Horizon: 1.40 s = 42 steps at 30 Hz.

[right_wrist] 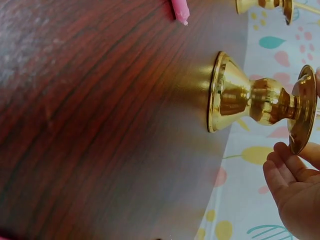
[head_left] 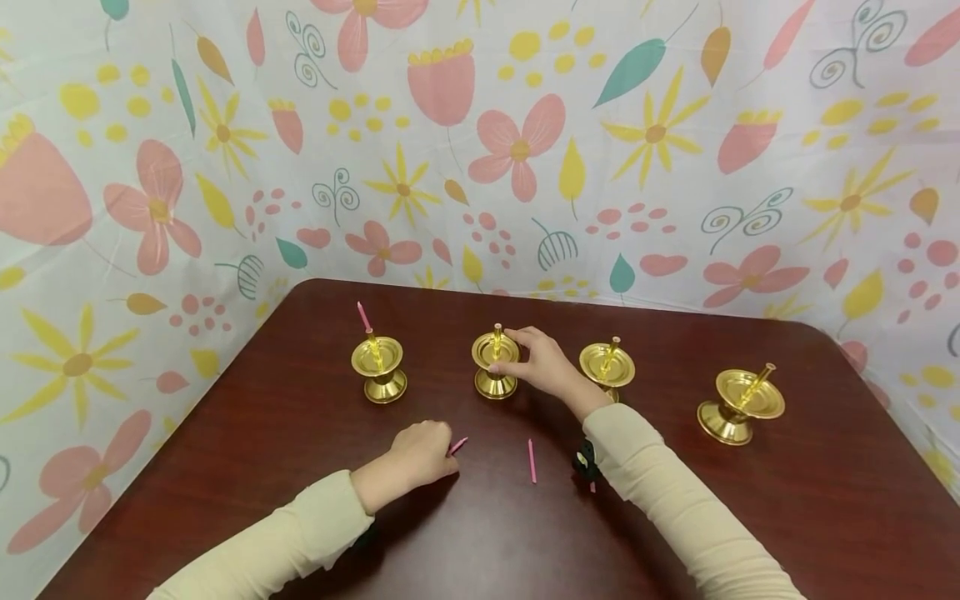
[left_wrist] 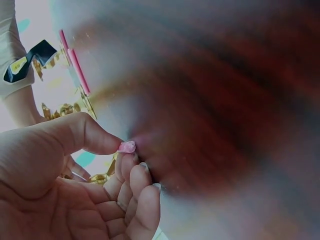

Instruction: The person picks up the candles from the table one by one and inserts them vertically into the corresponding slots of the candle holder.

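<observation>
Between thumb and fingertips, my left hand (head_left: 417, 452) pinches a short pink candle (head_left: 458, 446); the left wrist view shows its pale end (left_wrist: 127, 147). My right hand (head_left: 546, 363) is at the second gold candle holder (head_left: 495, 387) from the left, thumb over the near side of its dish and fingers at the far side. In the right wrist view this holder (right_wrist: 235, 95) stands upright on the table, with fingertips right under the dish's rim. No candle stands in its tube. The leftmost holder (head_left: 386, 388) bears a slightly tilted pink candle (head_left: 363, 317).
A pink candle (head_left: 532, 461) lies on the dark wooden table (head_left: 480, 533), and another (head_left: 592, 487) shows by the right sleeve. A third holder (head_left: 596, 358) is partly behind the right wrist; a fourth (head_left: 727, 422) stands far right. Flower-patterned cloth (head_left: 517, 233) hangs behind.
</observation>
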### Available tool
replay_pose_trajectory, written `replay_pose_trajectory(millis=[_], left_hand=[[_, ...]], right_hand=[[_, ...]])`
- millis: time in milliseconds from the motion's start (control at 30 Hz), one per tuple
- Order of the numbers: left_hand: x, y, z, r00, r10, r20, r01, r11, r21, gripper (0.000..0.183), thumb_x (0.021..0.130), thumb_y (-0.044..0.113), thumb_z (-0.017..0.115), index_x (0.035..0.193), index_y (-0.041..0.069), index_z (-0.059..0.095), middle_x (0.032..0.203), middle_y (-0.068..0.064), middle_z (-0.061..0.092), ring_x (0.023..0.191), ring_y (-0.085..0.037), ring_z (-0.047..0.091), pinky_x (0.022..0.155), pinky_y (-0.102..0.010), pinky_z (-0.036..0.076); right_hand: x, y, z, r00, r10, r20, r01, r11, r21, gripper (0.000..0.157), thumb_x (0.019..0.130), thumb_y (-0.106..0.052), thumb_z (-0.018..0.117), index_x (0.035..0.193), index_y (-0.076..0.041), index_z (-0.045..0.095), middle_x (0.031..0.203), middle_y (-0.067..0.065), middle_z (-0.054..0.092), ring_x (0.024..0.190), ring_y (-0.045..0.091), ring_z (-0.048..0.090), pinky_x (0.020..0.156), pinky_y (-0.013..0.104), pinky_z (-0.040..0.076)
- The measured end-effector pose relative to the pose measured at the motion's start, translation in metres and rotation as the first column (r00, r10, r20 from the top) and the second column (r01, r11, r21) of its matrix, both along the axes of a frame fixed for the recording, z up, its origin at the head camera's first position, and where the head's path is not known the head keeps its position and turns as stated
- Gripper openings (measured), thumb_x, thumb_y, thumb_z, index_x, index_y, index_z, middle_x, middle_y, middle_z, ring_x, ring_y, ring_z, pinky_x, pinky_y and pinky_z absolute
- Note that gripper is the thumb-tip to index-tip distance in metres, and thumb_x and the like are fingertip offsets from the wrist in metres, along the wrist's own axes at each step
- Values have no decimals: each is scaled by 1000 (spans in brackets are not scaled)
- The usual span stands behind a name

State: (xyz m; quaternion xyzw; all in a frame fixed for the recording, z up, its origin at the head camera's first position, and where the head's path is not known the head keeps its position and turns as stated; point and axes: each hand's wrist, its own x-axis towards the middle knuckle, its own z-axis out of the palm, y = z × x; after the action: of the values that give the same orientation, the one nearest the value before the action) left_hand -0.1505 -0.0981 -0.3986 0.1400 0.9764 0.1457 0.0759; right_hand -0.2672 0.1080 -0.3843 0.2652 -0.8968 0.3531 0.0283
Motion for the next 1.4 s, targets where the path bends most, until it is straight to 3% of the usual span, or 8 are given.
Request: replay_pose_trajectory(millis=[233, 600, 867, 1033, 1400], left_hand=[[-1, -1, 0, 1000, 10, 5, -10, 999, 50, 35, 74, 15, 73, 55, 11, 44, 54, 2, 39, 49, -13, 38, 43, -28, 31], [-4, -1, -1, 1000, 17, -14, -15, 995, 103, 23, 72, 14, 74, 69, 10, 52, 60, 1, 49, 52, -15, 46, 46, -30, 38], [-11, -6, 3, 996, 19, -84, -2, 981, 194, 21, 70, 8, 73, 72, 9, 52, 62, -1, 51, 54, -15, 46, 49, -28, 39], [-13, -6, 11, 994, 30, -110, -1, 965, 263, 20, 70, 5, 71, 73, 8, 52, 62, -1, 49, 54, -14, 45, 49, -25, 37], [-21, -7, 28, 992, 71, -105, -16, 892, 453, 16, 70, 1, 69, 77, 5, 55, 65, -1, 56, 57, -8, 47, 54, -21, 41]], right_hand=[[0, 1, -1, 999, -2, 38, 2, 1000, 9, 72, 78, -31, 78, 132, 8, 50, 121, 23, 57, 112, 34, 54, 93, 47, 45], [3, 2, -2, 998, -23, 66, 22, 1000, 11, 73, 76, -31, 80, 132, 6, 51, 122, 22, 57, 113, 34, 54, 94, 47, 45], [1, 0, 0, 1000, -13, 20, 13, 1000, -6, 72, 75, -29, 81, 129, 9, 52, 119, 23, 59, 110, 34, 56, 94, 46, 46], [0, 0, 1, 1000, -13, 4, 13, 1000, -13, 72, 74, -28, 82, 128, 10, 53, 116, 23, 60, 107, 33, 57, 93, 46, 46], [-3, -1, 1, 1000, -20, 19, 20, 1000, -22, 71, 75, -28, 81, 129, 8, 53, 120, 23, 59, 111, 33, 56, 95, 46, 45]])
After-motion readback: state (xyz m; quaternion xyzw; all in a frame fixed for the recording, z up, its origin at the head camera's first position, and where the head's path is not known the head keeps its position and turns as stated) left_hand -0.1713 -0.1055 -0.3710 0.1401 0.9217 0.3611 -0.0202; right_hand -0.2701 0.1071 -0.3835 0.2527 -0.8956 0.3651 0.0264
